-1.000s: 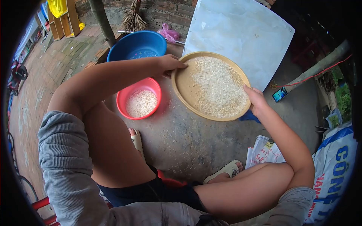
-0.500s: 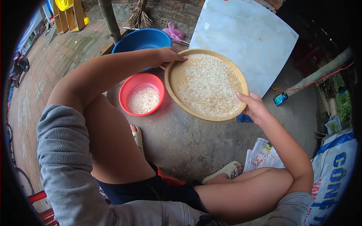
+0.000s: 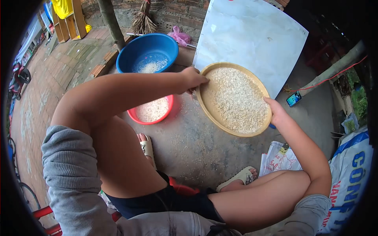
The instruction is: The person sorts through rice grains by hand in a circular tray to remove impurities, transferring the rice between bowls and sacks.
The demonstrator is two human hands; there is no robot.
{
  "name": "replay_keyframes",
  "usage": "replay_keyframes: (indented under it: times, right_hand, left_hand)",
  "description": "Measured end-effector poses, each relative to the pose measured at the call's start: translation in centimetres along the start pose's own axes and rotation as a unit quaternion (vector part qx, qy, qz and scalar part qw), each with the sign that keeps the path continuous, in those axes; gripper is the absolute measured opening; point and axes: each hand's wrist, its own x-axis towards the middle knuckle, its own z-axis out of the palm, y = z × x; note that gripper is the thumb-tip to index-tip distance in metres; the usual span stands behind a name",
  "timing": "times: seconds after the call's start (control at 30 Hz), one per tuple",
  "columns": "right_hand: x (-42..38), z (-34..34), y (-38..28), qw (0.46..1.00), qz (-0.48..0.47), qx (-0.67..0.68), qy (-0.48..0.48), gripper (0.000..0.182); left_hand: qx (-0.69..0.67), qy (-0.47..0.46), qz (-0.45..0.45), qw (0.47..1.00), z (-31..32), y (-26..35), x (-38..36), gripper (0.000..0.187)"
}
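Observation:
My left hand is closed on the left rim of a round winnowing tray, its thumb over the edge. On the opposite rim, my right hand grips with the thumb on top and the fingers hidden beneath. A layer of pale, rice-like grains lies in the tray, mostly toward the middle and right, leaving bare weave at the left. The tray is held above the concrete floor. Under my left forearm sits a red basin with similar grains, partly covered by the arm. Behind it a blue basin holds some pale grains.
A large whitish board leans behind the tray. A phone rests against a slanting pole at right. Printed sacks stand at lower right. Stray grains dot the concrete floor. A broom leans on the brick wall.
The tray, held in both hands, has shifted right and toward me in view. The grains have bunched toward its middle and right. More of the blue basin now shows; my arm covers part of the red one.

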Motion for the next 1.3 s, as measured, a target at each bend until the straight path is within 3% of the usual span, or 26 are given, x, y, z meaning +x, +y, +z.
replay_keyframes:
  times: [0.13, 0.2, 0.27, 0.33, 0.4, 0.47, 0.53, 0.63, 0.7, 0.73, 0.8, 0.9, 1.03, 1.1, 1.2, 1.3]
  right_hand:
    - [-4.5, 6.5, 0.4, 0.99, -0.082, -0.11, 0.023, 0.034]
    - [-5.3, 7.8, 0.5, 0.973, -0.114, -0.2, -0.018, 0.03]
    - [-3.9, 6.6, 0.5, 0.978, -0.101, -0.184, -0.002, 0.032]
    - [-0.3, 2.9, 0.3, 0.987, -0.063, -0.146, 0.025, 0.034]
    - [1.8, 0.2, -0.1, 0.986, -0.055, -0.15, 0.038, 0.034]
    - [2.7, -1.1, -0.4, 0.998, 0.005, -0.053, 0.026, 0.034]
    - [2.6, -0.5, -0.6, 0.996, 0.011, -0.078, 0.042, 0.036]
    - [1.0, 2.2, 0.2, 1.0, 0.011, -0.004, -0.001, 0.036]
    - [-1.5, 5.5, 0.9, 0.993, -0.035, -0.1, 0.045, 0.033]
    - [-2.6, 6.7, 0.9, 0.988, -0.03, -0.147, 0.034, 0.031]
    - [-3.8, 8.0, 1.4, 0.983, -0.035, -0.18, -0.01, 0.029]
    - [-2.4, 6.4, 1.8, 0.985, -0.015, -0.173, 0.027, 0.031]
    - [1.3, 1.0, 0.5, 0.982, -0.042, -0.169, 0.069, 0.034]
    - [1.8, 0.0, -0.2, 0.997, -0.022, -0.054, 0.056, 0.038]
    - [1.5, 1.3, 0.3, 0.998, -0.033, -0.039, 0.028, 0.039]
    - [-1.2, 5.1, 1.3, 0.994, -0.025, -0.108, 0.018, 0.032]
  left_hand:
    - [-0.031, 0.044, -0.044, 0.998, -5.3, -1.9, 2.9, 0.037]
    - [-0.053, 0.04, -0.042, 0.997, -5.6, -2.1, 2.9, 0.037]
    - [-0.003, 0.093, -0.026, 0.995, -5.0, -2.5, 3.9, 0.035]
    - [-0.04, 0.081, -0.023, 0.996, -2.6, -0.9, 1.5, 0.032]
    - [0.003, 0.016, 0.008, 1.0, -0.4, -0.2, 0.2, 0.036]
    - [0.012, -0.016, 0.007, 1.0, 1.7, 1.1, -1.7, 0.037]
    - [-0.003, -0.028, -0.002, 1.0, 1.6, 1.6, -1.8, 0.042]
    - [0.035, -0.003, -0.028, 0.999, -1.9, 0.2, 2.0, 0.049]
    - [0.045, -0.021, -0.048, 0.998, -5.5, -1.2, 4.1, 0.053]
    - [-0.011, -0.015, -0.041, 0.999, -6.7, -3.3, 6.4, 0.053]
    - [0.008, 0.026, -0.047, 0.999, -7.5, -3.1, 5.3, 0.049]
    - [-0.029, 0.091, -0.027, 0.995, -5.5, -2.0, 4.0, 0.045]
    - [0.051, 0.009, 0.002, 0.999, -2.1, 0.4, 1.2, 0.038]
    - [0.064, -0.049, 0.021, 0.997, -1.1, 0.8, 0.9, 0.036]
    - [0.067, -0.04, -0.013, 0.997, -2.4, 0.3, 0.8, 0.037]
    - [0.073, -0.016, -0.055, 0.996, -6.0, -2.1, 3.3, 0.038]
